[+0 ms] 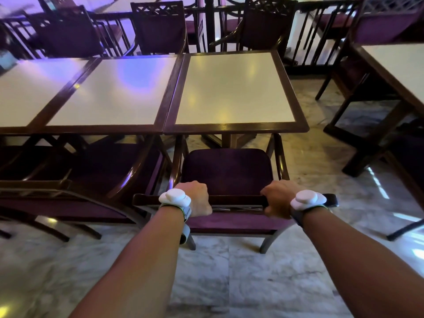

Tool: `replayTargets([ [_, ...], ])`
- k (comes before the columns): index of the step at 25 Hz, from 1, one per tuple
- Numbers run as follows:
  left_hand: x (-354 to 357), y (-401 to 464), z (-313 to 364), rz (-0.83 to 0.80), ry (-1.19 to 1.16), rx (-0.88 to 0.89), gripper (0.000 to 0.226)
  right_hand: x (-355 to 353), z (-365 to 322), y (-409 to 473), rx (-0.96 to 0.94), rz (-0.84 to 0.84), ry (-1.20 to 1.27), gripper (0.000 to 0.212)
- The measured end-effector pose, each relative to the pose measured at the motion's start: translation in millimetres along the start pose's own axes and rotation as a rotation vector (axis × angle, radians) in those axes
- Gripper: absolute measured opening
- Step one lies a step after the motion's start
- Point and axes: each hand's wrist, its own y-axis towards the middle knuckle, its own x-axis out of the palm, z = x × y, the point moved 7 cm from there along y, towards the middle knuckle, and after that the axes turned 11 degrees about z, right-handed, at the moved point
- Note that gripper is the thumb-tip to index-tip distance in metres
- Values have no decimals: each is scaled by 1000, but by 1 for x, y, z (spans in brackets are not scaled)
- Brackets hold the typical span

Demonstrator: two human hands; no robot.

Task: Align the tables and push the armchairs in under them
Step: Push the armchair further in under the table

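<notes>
Fingers point(202, 191): both my hands grip the armchair point(227, 171) top rail
Worktop point(234, 90): aligned — chair only partly under

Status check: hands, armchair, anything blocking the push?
Left hand and right hand grip the armchair top rail. Seat mostly out from under the table. Nothing seen blocking; neighbouring armchair sits close on the left.
</notes>
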Motion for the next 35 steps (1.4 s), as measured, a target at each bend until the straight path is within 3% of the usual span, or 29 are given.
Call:
replayTargets([
  [28,-12,45,-33,18,-15,-19,23,-11,-1,46,-4,50,-13,22],
  [35,-18,49,-46,45,-4,-22,22,-10,-4,44,123,100,-7,26],
])
